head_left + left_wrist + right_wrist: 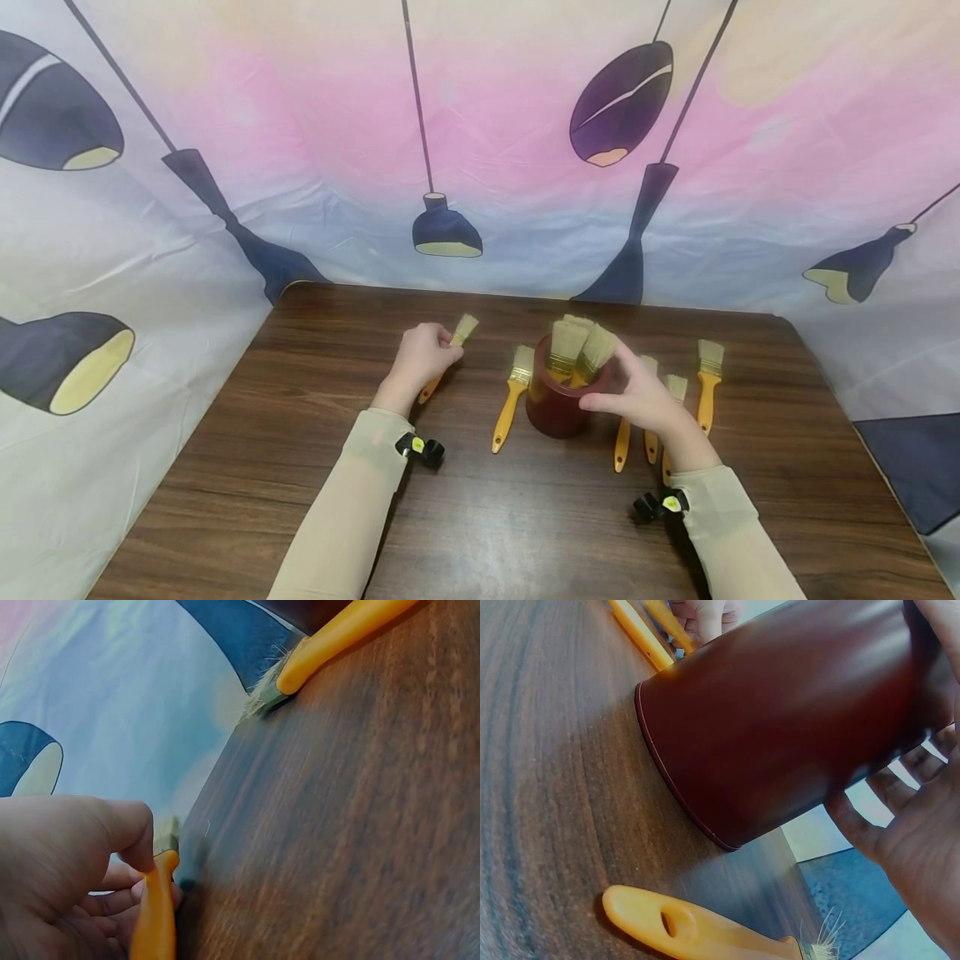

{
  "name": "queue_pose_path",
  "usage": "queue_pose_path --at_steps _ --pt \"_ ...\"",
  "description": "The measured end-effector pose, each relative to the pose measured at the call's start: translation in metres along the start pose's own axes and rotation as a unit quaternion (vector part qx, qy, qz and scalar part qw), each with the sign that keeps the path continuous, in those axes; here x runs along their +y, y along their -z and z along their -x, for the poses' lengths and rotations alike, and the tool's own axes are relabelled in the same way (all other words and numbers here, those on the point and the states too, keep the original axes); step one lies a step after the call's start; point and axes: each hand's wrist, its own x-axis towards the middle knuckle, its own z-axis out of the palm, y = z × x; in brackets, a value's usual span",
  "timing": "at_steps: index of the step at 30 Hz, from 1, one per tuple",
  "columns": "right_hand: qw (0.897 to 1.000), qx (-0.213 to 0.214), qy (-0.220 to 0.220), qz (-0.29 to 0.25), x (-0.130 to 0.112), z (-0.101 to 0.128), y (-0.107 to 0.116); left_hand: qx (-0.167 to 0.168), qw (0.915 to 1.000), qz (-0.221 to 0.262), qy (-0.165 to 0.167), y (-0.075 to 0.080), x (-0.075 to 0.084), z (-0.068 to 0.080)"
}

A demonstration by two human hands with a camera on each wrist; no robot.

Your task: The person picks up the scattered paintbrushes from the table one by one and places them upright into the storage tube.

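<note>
**Brushes and a Dark Red Cup on a Wood-Grain Table**

Printed cloth with hanging-lamp shapes on pink and pale blue walls in a dark wood-grain table (pixel 525 517) on three sides.

At about 11 o'clock from the table's middle, the left hand (pixel 423 357) curls its fingers and thumb around the orange handle of a paintbrush (pixel 452 351), pinching it near the ferrule. The brush's long axis runs from 7 o'clock to 1 o'clock, pale bristles pointing to 1 o'clock, toward the backdrop.

The right hand (pixel 637 390) wraps loosely around the rim of a dark red cup (pixel 557 407), which stands near the centre with several brushes upright in it, bristles up. A loose brush (pixel 512 397) lies just left of the cup, bristles toward 12 o'clock. More brushes (pixel 705 383) lie at the cup's 3 o'clock, partly under the right hand, pointing the same way.
</note>
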Motion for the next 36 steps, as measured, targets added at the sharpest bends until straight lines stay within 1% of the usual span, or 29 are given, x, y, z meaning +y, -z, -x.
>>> queue_pose_path --at_steps 3,8,15,18,20,21,23,27,32,36 --pt "1.000 0.000 0.001 0.000 0.001 0.000 -0.001 0.005 1.0000 0.001 0.000 -0.001 -0.001 0.000" --pt "1.000 -0.003 0.003 -0.004 -0.001 0.000 -0.001 0.014 0.9997 0.021 0.001 0.001 -0.001 0.000" --pt "1.000 -0.008 0.007 -0.014 -0.003 0.000 -0.002 0.053 0.9966 0.056 -0.030 0.005 0.004 -0.003" --pt "1.000 -0.004 0.006 -0.007 -0.001 0.000 -0.001 0.061 0.9934 0.088 -0.041 0.009 0.010 -0.003" --pt "1.000 -0.002 0.004 -0.006 0.000 0.001 -0.001 0.065 0.9895 0.119 -0.051 0.012 0.015 -0.003" --pt "1.000 -0.002 0.003 -0.005 0.000 0.001 -0.001 0.066 0.9863 0.141 -0.057 0.014 0.018 -0.002" --pt "1.000 -0.001 0.002 -0.005 0.000 0.001 -0.001 0.068 0.9771 0.190 -0.069 0.018 0.024 -0.001" --pt "1.000 -0.002 0.003 -0.006 0.000 0.000 -0.001 0.069 0.9535 0.279 -0.092 0.026 0.039 0.005" --pt "1.000 -0.003 0.014 0.000 0.001 -0.001 0.000 0.078 0.9276 0.349 -0.108 0.034 0.054 0.013" --pt "1.000 -0.004 0.014 0.003 0.002 -0.001 0.000 0.088 0.9007 0.404 -0.135 0.040 0.067 0.021"
